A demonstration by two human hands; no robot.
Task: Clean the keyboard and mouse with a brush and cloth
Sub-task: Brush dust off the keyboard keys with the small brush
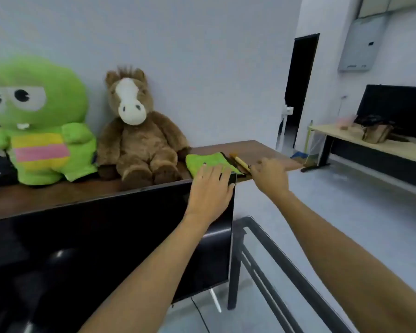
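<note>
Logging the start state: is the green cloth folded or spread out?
Folded: the green cloth lies as a compact pad on the wooden shelf, left hand flat on its near edge.

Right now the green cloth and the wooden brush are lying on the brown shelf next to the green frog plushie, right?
Not quite. The head view shows the green fuzzy cloth and wooden-handled brush lying on the brown wooden shelf next to the brown horse plushie, not the frog.

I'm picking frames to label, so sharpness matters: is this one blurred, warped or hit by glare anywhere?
Head view: soft overall, left hand and right hand smeared over the green cloth and brush; wide-angle bending at edges; monitor shows faint reflections, no harsh glare.
</note>
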